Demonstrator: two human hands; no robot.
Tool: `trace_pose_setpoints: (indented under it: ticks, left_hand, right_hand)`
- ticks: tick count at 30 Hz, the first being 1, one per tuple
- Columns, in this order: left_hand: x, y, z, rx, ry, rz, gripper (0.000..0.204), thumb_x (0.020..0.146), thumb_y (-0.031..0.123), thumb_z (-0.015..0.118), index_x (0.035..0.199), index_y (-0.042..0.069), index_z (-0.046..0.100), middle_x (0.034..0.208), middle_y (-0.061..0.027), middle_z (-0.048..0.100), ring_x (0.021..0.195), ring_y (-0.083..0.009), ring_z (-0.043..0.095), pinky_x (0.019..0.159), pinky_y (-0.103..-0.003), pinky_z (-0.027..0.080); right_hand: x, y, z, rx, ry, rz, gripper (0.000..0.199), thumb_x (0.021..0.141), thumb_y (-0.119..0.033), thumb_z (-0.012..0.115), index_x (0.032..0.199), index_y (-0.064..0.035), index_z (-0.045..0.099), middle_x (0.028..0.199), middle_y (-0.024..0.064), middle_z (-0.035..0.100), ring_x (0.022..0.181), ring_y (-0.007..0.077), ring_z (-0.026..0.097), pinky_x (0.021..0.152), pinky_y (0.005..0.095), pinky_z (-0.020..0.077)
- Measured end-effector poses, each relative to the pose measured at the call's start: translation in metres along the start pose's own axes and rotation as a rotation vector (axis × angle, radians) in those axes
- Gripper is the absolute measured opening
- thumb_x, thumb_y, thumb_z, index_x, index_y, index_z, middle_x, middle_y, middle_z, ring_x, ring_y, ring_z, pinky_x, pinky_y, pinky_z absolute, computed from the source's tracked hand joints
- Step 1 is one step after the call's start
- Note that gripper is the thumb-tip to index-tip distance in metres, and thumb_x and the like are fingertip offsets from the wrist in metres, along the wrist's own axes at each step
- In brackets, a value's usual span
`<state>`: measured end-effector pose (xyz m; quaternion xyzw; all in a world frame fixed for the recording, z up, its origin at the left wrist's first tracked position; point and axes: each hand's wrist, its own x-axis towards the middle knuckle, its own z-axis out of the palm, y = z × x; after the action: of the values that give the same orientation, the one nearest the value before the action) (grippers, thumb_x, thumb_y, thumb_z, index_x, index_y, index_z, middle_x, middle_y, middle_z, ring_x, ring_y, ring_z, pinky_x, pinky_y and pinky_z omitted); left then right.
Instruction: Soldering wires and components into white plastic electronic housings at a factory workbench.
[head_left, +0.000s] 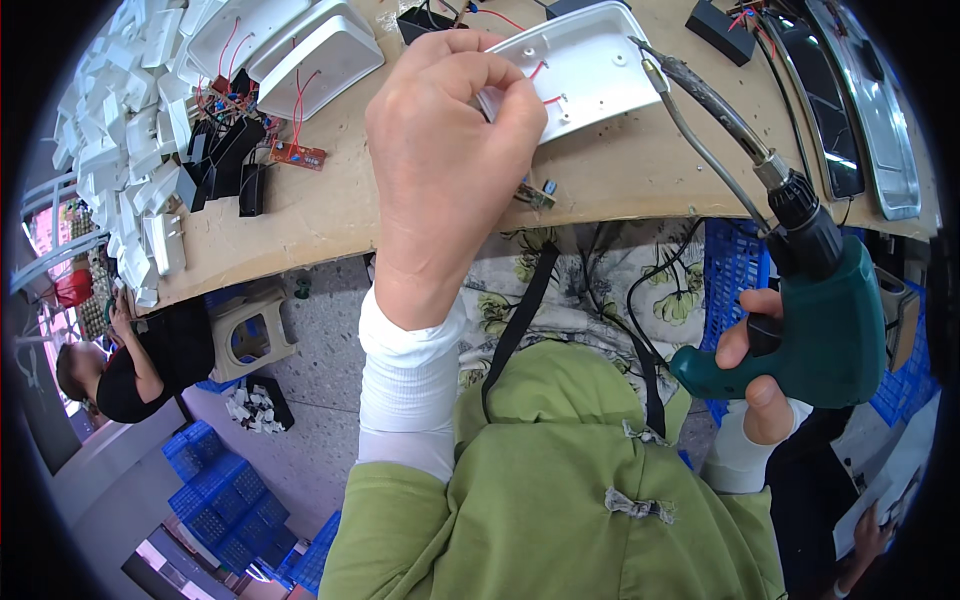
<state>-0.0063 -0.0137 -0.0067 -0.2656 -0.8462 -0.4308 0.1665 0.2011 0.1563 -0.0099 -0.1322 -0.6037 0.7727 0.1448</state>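
Note:
My left hand (440, 150) is closed on the left edge of a white plastic casing (590, 60) above the table, its open side facing up. Thin red wire ends poke up inside the casing, close to my fingertips. In my right hand (765, 410) is a green soldering gun (835, 320), my fingers wrapped round its grip at the trigger. Its dark tip and the thin metal feed tube beside it reach the casing's right end; whether the tip touches is unclear. A small circuit board (535, 195) lies partly hidden below my left hand.
White casings (320, 75) with red wires, black boxes (235, 150) and a brown circuit board (300, 155) crowd the left of the table (330, 215). White plastic parts (120, 150) pile beyond. Metal trays (880, 130) stand right. Another person (150, 365) sits far left.

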Motion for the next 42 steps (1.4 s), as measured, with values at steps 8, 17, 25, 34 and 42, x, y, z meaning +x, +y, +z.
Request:
trace_pose_setpoints:
  ticks: [8, 17, 25, 34, 42]
  left_hand:
    - [-0.010, -0.001, 0.006, 0.098, 0.042, 0.200, 0.005, 0.064, -0.001, 0.060, 0.069, -0.002, 0.060, 0.083, -0.0123, 0.058, 0.059, -0.0211, 0.056, 0.054, -0.029, 0.046]
    - [-0.016, 0.000, 0.013, 0.146, 0.144, 0.265, 0.012, 0.063, 0.000, 0.065, 0.074, 0.001, 0.061, 0.095, -0.0105, 0.056, 0.075, -0.0195, 0.057, 0.065, -0.028, 0.046]
    - [-0.009, 0.003, 0.013, 0.125, 0.168, 0.291, 0.018, 0.065, 0.000, 0.064, 0.082, 0.001, 0.060, 0.092, -0.0114, 0.056, 0.070, -0.0220, 0.056, 0.064, -0.030, 0.045]
    - [-0.005, 0.003, 0.004, 0.002, -0.064, 0.015, 0.018, 0.070, 0.002, 0.063, 0.088, 0.001, 0.062, 0.073, -0.0003, 0.060, 0.062, -0.0046, 0.050, 0.054, -0.019, 0.040]
    - [0.001, 0.021, 0.003, -0.150, -0.123, -0.239, 0.014, 0.072, 0.004, 0.063, 0.086, 0.001, 0.062, 0.064, 0.0015, 0.057, 0.052, -0.0013, 0.045, 0.044, -0.016, 0.035]
  right_hand:
    - [-0.002, 0.001, -0.003, -0.018, -0.020, -0.010, 0.062, 0.067, -0.017, 0.070, 0.114, 0.0124, 0.043, 0.106, 0.0208, 0.054, 0.073, 0.0168, 0.060, 0.061, 0.0253, 0.0494]
    - [-0.004, -0.004, 0.007, -0.132, 0.072, 0.133, 0.064, 0.065, -0.026, 0.067, 0.111, 0.0115, 0.044, 0.102, 0.0192, 0.053, 0.066, 0.0146, 0.057, 0.056, 0.0232, 0.0459]
    - [-0.007, -0.004, 0.003, -0.147, 0.057, 0.147, 0.063, 0.065, -0.026, 0.067, 0.111, 0.0116, 0.044, 0.102, 0.0187, 0.053, 0.066, 0.0147, 0.057, 0.055, 0.0235, 0.0460]
    - [-0.013, -0.002, 0.002, -0.141, 0.065, 0.162, 0.063, 0.064, -0.027, 0.068, 0.110, 0.0103, 0.045, 0.101, 0.0171, 0.054, 0.064, 0.0153, 0.056, 0.057, 0.0244, 0.0455]
    - [-0.009, 0.002, 0.005, -0.038, 0.068, 0.178, 0.058, 0.066, -0.015, 0.068, 0.116, 0.0046, 0.045, 0.107, 0.0167, 0.054, 0.072, 0.0155, 0.058, 0.067, 0.0274, 0.0469]
